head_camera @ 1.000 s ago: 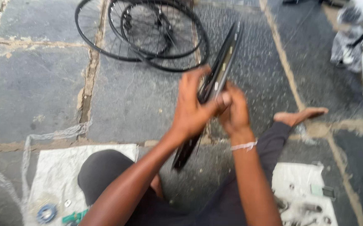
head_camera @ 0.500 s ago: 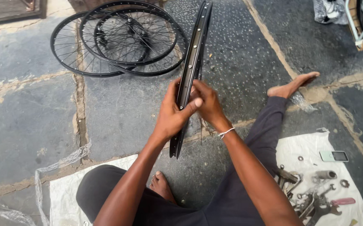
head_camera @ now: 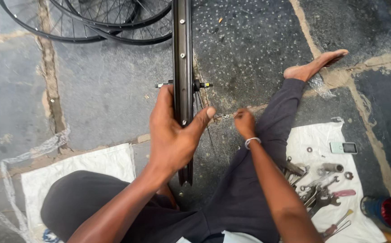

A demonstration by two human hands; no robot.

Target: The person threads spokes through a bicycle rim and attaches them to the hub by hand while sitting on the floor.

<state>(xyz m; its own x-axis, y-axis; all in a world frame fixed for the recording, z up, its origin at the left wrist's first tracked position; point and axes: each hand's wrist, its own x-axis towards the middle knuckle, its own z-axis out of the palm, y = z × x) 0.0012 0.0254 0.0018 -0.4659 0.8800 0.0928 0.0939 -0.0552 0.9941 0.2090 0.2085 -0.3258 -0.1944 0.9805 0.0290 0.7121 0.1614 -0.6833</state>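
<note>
I sit on a stone floor with a black bicycle wheel (head_camera: 183, 54) standing upright on edge between my legs. My left hand (head_camera: 174, 130) grips its rim from the near side, thumb on the right flank. The wheel's axle (head_camera: 184, 84) sticks out on both sides just above my fingers. My right hand (head_camera: 244, 122) is off the rim to the right, fingers pinched on a small metal piece (head_camera: 226, 116), possibly a spoke end. A bracelet circles that wrist.
Two more spoked wheels (head_camera: 101, 20) lie flat at the top left. On a white cloth (head_camera: 321, 135) at my right lie wrenches (head_camera: 314, 189), washers, a small phone-like device (head_camera: 343, 147) and a red-and-blue tin (head_camera: 386, 211). Another white sack (head_camera: 92, 164) lies at my left.
The wheel has turned from tilted to straight upright. My right hand has left the rim and moved right and down; my left hand still holds the rim.
</note>
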